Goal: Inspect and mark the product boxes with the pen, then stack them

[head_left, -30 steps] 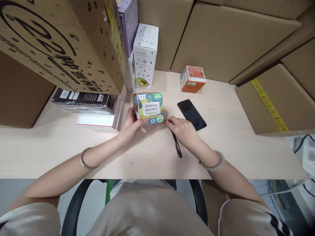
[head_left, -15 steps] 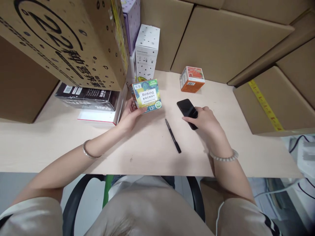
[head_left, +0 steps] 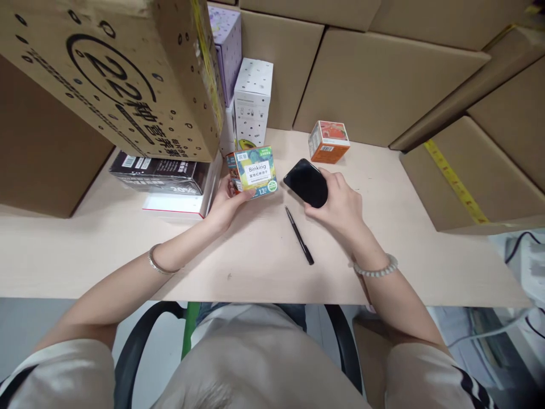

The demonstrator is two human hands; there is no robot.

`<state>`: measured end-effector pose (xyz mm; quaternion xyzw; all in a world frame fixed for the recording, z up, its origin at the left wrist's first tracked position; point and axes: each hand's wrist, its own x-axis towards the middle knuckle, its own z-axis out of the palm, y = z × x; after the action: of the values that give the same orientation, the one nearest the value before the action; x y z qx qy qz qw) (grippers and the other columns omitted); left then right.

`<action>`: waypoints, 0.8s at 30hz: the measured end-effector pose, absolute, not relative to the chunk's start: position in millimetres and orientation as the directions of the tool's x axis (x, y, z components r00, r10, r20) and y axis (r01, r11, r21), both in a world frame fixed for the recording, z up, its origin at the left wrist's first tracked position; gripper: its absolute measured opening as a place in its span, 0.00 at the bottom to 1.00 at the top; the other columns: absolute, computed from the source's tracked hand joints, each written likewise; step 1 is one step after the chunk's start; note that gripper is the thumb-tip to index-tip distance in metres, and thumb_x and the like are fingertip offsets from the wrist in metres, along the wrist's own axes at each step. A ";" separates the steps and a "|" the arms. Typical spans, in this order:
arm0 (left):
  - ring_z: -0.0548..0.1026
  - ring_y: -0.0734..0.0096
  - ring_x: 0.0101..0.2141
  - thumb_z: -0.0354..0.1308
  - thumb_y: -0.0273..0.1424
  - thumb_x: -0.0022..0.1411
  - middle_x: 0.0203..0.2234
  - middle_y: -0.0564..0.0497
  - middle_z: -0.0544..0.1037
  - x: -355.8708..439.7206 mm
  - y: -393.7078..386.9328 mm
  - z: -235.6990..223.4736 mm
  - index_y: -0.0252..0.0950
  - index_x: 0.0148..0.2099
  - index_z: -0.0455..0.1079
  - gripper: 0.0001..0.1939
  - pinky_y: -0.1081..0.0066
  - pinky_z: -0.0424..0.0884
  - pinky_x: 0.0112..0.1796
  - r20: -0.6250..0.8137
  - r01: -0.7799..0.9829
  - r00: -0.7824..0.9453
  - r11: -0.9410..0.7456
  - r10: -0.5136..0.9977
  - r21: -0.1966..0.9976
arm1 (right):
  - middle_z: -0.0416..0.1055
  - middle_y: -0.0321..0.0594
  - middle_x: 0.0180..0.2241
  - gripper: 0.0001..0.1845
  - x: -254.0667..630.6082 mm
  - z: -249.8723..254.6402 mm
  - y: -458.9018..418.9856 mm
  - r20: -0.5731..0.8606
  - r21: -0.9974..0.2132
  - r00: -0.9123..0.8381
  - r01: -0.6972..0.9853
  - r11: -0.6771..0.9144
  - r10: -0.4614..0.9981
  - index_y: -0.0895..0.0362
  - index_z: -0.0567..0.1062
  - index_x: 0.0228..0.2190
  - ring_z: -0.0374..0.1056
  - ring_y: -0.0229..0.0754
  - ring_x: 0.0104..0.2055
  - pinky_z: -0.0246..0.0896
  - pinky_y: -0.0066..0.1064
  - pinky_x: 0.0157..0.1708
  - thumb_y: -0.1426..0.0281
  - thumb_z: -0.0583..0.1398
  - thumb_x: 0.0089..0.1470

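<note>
phone (head_left: 305,183) is being held in r hand (head_left: 343,204), its fingers being clamped on the edges; it's being brought closer to the colourful box (head_left: 258,173) than a sec ago, so both hands are being kept busy. box is being gripped btwn fingers & thumb of l hand (head_left: 223,207), above or on desk (head_left: 255,278), can't tell. pen (head_left: 298,235) is being left btwn hands. being counted: 1 phone, 1 pen, 1 colourful box, 1 orange box (head_left: 334,154).
</note>
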<state>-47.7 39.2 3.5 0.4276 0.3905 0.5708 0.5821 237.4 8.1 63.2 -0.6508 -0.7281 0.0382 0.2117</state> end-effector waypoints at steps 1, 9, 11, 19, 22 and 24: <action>0.78 0.46 0.64 0.83 0.43 0.47 0.60 0.41 0.81 -47.8 39.2 2.6 0.41 0.56 0.68 0.39 0.46 0.73 0.67 0.037 -0.326 0.050 -0.019 0.998 0.945 | 0.74 0.55 0.59 0.49 235.3 63.1 5.3 0.309 -0.377 -0.081 0.904 0.201 0.947 0.54 0.66 0.67 0.74 0.68 0.59 0.75 0.59 0.53 0.59 0.69 0.45; 0.79 0.48 0.62 0.84 0.45 0.46 0.61 0.42 0.79 -46.9 35.2 -0.2 0.43 0.59 0.65 0.44 0.46 0.74 0.66 0.065 -0.245 0.087 -0.042 0.994 0.969 | 0.71 0.48 0.55 0.45 212.4 62.8 -26.3 0.543 -0.613 -0.107 0.627 0.481 0.833 0.50 0.64 0.59 0.74 0.57 0.56 0.76 0.54 0.55 0.59 0.73 0.43; 0.78 0.47 0.63 0.83 0.46 0.47 0.61 0.41 0.79 -47.0 34.8 -0.5 0.43 0.60 0.64 0.45 0.46 0.73 0.66 0.095 -0.216 0.105 -0.070 0.990 0.974 | 0.70 0.47 0.53 0.44 206.2 64.8 -34.7 0.595 -0.596 -0.120 0.597 0.537 0.795 0.50 0.65 0.58 0.75 0.56 0.53 0.77 0.52 0.52 0.59 0.73 0.42; 0.78 0.47 0.62 0.83 0.51 0.47 0.60 0.41 0.79 -49.2 36.6 -2.8 0.43 0.61 0.65 0.47 0.43 0.72 0.66 0.153 -0.166 0.123 -0.132 0.980 0.977 | 0.68 0.49 0.55 0.46 199.4 65.1 -46.0 0.748 -0.514 -0.113 0.526 0.678 0.654 0.51 0.66 0.63 0.74 0.57 0.56 0.80 0.51 0.49 0.57 0.74 0.45; 0.78 0.46 0.63 0.84 0.51 0.46 0.62 0.39 0.78 -49.9 36.8 -4.5 0.43 0.61 0.64 0.48 0.44 0.72 0.67 0.164 -0.168 0.126 -0.142 0.978 0.976 | 0.69 0.49 0.55 0.47 199.5 66.6 -47.4 0.757 -0.496 -0.111 0.545 0.676 0.644 0.50 0.66 0.64 0.74 0.58 0.56 0.79 0.54 0.50 0.57 0.74 0.46; 0.77 0.45 0.64 0.83 0.51 0.47 0.63 0.38 0.78 -50.0 37.0 -5.5 0.42 0.61 0.64 0.47 0.44 0.72 0.67 0.171 -0.160 0.133 -0.149 0.976 0.976 | 0.70 0.49 0.55 0.48 199.0 67.8 -48.7 0.761 -0.487 -0.109 0.554 0.675 0.639 0.50 0.66 0.65 0.74 0.58 0.55 0.79 0.55 0.50 0.58 0.74 0.46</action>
<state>-50.0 37.0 -5.5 0.5352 0.3814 0.5366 0.5293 199.0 -48.7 67.8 -0.4009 -0.7437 0.0400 0.5335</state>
